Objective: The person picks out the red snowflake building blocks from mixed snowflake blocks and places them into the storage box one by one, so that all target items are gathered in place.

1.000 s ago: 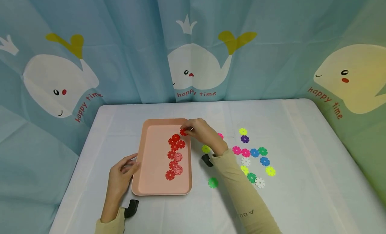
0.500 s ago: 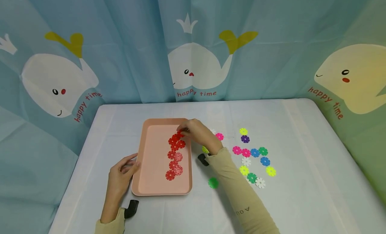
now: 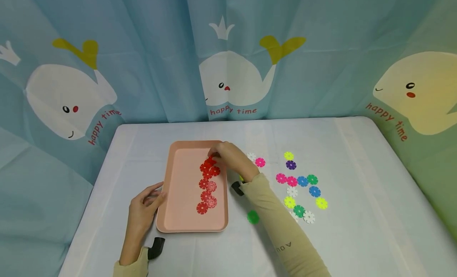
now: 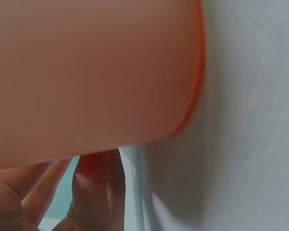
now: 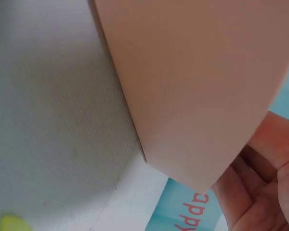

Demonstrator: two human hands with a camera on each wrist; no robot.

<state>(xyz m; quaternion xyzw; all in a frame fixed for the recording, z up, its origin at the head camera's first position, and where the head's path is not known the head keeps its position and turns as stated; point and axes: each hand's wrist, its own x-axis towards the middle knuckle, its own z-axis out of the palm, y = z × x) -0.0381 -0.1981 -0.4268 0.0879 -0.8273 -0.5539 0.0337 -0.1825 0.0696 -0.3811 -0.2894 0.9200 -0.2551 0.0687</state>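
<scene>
The pink tray (image 3: 182, 225) lies left of centre in the head view. My left hand (image 3: 141, 209) holds its left rim, thumb on the edge and fingers along the outer side; the left wrist view shows those fingers (image 4: 91, 192) behind the tray wall. Over the tray's far right corner, my right hand (image 3: 233, 158) pinches a red snowflake disc (image 3: 211, 159) at the top of the red discs, its fingertips partly hidden. Several red snowflake discs (image 3: 201, 208) and two paler ones (image 3: 211, 201) lie in a column along the tray's right half.
Loose snowflake discs lie right of the tray: pink (image 3: 281, 178), blue (image 3: 315, 191), green (image 3: 253, 217), yellow (image 3: 321, 203), white (image 3: 309, 217) and purple (image 3: 290, 165). The right forearm (image 3: 282, 229) crosses above the white table (image 3: 357, 237). A whale-print curtain (image 3: 153, 70) hangs behind.
My right hand has moved slightly left and lower over the tray, bringing the red snowflake disc against the other red ones. The left hand has stayed on the tray rim.
</scene>
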